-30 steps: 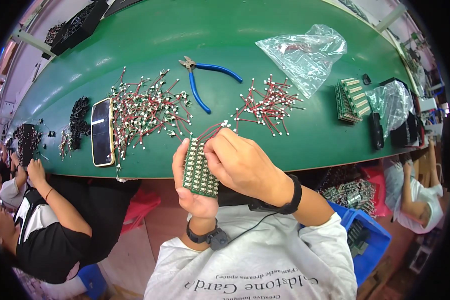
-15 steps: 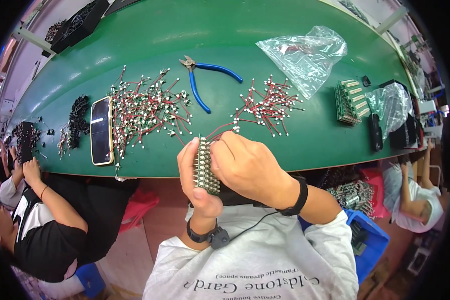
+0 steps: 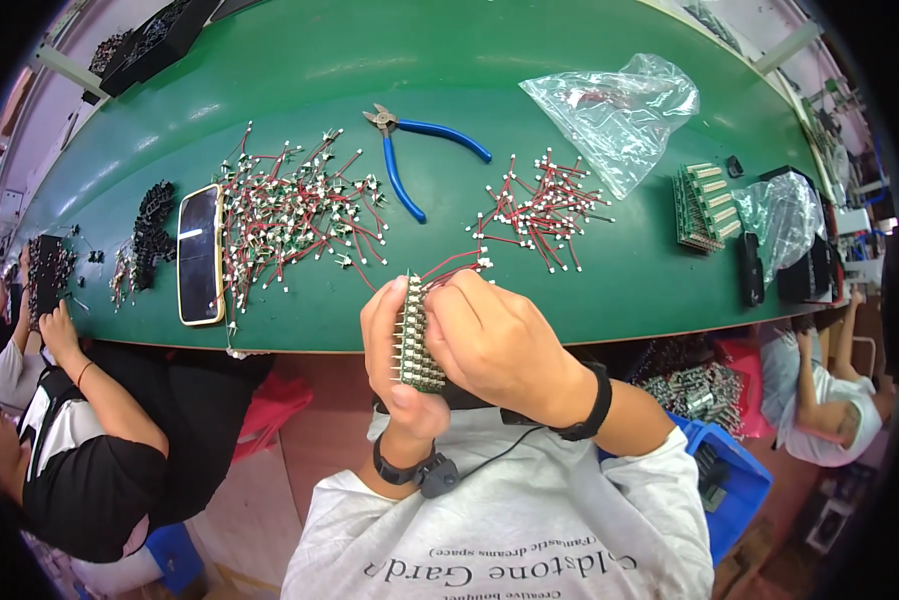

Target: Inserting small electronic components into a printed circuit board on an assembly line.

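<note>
Upright in my left hand (image 3: 395,375) is a stack of green circuit boards (image 3: 414,345) with rows of small pale connectors, gripped between thumb and fingers. My right hand (image 3: 500,345) is closed against the right side of that stack. Red wire leads (image 3: 458,262) with white plugs stick out past its curled fingers, which pinch them; the fingertips are partly hidden. Beyond my hands lies a large pile of red wire leads with small green boards (image 3: 300,215). A smaller pile of red leads (image 3: 545,215) is farther right.
Blue-handled cutters (image 3: 405,165) lie open behind the piles. A phone (image 3: 200,255) is at the left, a clear plastic bag (image 3: 620,120) at the back right. More green boards (image 3: 705,207) stand on the right. A co-worker (image 3: 100,440) sits at my left; a blue crate (image 3: 735,480) is beside me.
The view has shifted slightly. My hands remain together at the board stack, the right one still closed at its side, with the red leads slightly moved.
</note>
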{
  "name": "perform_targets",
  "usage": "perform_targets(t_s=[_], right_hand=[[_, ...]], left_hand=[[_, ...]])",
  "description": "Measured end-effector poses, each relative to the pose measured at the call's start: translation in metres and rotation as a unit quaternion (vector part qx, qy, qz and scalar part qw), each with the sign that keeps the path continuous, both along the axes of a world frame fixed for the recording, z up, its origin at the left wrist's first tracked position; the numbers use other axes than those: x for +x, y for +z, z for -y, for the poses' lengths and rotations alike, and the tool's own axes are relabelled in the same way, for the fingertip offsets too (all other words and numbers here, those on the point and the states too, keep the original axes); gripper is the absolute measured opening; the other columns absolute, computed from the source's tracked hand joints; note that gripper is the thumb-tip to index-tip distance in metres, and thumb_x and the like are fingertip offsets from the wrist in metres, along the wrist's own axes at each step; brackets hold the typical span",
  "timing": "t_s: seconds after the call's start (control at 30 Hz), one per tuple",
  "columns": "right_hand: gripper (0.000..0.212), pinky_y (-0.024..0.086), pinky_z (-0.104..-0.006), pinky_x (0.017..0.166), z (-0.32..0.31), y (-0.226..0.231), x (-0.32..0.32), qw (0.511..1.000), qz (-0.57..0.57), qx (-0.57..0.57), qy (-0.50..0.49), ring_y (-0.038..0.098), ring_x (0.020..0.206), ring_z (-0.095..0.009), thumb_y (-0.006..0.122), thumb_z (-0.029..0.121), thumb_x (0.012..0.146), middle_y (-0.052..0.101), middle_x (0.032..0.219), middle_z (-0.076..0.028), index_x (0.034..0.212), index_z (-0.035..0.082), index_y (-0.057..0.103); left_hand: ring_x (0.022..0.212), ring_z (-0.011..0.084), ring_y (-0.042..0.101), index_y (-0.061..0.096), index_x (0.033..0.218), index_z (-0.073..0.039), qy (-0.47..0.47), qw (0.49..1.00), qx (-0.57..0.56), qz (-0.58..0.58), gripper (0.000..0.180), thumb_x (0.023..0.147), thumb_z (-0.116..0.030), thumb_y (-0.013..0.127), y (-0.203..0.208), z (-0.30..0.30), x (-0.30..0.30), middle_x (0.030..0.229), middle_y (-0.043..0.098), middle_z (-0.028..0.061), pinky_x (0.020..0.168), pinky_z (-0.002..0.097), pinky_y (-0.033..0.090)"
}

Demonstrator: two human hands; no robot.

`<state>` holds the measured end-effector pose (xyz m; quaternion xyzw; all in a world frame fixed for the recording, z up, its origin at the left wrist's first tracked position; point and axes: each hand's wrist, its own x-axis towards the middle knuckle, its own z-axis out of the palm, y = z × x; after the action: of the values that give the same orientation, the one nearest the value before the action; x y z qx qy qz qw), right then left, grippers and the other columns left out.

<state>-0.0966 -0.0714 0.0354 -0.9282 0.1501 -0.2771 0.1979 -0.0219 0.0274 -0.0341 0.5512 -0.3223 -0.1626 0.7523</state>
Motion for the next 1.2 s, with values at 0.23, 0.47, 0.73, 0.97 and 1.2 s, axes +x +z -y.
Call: perform_targets(t_s=[0.23,0.47,0.73,0.97,1.2], right_hand=[[0.015,0.049,-0.0333,0.053,0.006,0.005,0.0,0.999,0.029,-0.006,0.028,0.058,0.061,-0.023,0.068,0.0,0.074,0.054,0.077,-0.01,0.086,0.0,0.059],[0.017,0.048,-0.033,0.051,0.007,-0.002,0.001,0.991,0.103,0.08,0.032,0.058,0.059,-0.023,0.07,-0.003,0.073,0.055,0.073,-0.008,0.084,0.001,0.058],[0.015,0.048,-0.0341,0.05,0.003,-0.003,0.003,0.993,0.079,0.081,0.025,0.059,0.058,-0.024,0.07,-0.002,0.075,0.056,0.074,-0.009,0.084,0.001,0.058],[0.016,0.048,-0.0342,0.051,0.002,-0.003,0.004,0.994,0.077,0.069,0.026,0.058,0.059,-0.024,0.069,-0.003,0.075,0.056,0.076,-0.009,0.084,0.001,0.057],[0.013,0.048,-0.0328,0.05,0.0,0.006,0.001,1.0,0.006,-0.005,0.017,0.057,0.059,-0.022,0.067,0.0,0.075,0.053,0.075,-0.009,0.083,0.001,0.056]], left_hand=[[0.118,0.0264,0.054,0.033,0.143,0.007,0.001,0.999,-0.031,-0.041,0.096,0.087,-0.071,0.04,0.001,-0.002,-0.001,0.131,0.052,0.0203,0.102,0.0402,0.042],[0.121,0.0284,0.054,0.028,0.146,0.007,-0.024,0.988,-0.085,-0.124,0.096,0.088,-0.069,0.041,0.009,-0.004,-0.001,0.133,0.052,0.0209,0.105,0.0421,0.042],[0.121,0.0282,0.054,0.029,0.145,0.007,-0.023,0.99,-0.077,-0.117,0.096,0.088,-0.07,0.04,0.01,-0.003,-0.001,0.133,0.052,0.0207,0.106,0.0415,0.042],[0.121,0.0276,0.055,0.029,0.146,0.006,-0.014,0.991,-0.071,-0.111,0.096,0.088,-0.069,0.041,0.009,-0.003,-0.002,0.133,0.052,0.0205,0.105,0.0407,0.042],[0.122,0.0275,0.053,0.03,0.145,0.007,-0.016,0.996,-0.045,-0.076,0.097,0.087,-0.07,0.041,0.004,-0.003,0.0,0.134,0.051,0.0204,0.104,0.0411,0.041]])
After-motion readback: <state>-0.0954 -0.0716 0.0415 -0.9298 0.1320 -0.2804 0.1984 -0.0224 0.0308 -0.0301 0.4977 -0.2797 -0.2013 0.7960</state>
